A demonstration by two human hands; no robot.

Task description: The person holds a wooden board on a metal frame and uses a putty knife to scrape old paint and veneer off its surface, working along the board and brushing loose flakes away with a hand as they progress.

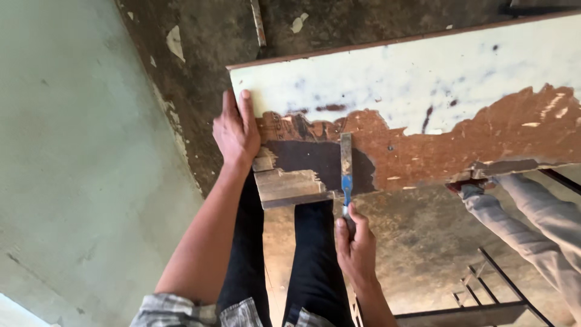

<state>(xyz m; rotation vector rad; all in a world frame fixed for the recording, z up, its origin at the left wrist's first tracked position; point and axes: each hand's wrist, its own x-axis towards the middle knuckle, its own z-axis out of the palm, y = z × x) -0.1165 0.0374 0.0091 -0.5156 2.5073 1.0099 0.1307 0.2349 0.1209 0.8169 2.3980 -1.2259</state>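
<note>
- The right hand is nearest to the camera. Its fingers are closed around the blue handle of a chisel, and the thumb lies along the handle.
- The chisel stands almost straight away from the person. Its flat metal blade lies on the board, on a dark patch where the surface layer is gone.
- The left hand lies flat on the left end of the board, fingers together and stretched out. It presses on the board and grasps nothing.
- The board runs across the view from the left hand to the right edge. Its far part is pale, with small dark spots, and its near part is bare brown.
- Under the right part of the board there are the legs of another person in light trousers.
- Below that, a dark metal frame stands on the dirty floor.
</note>
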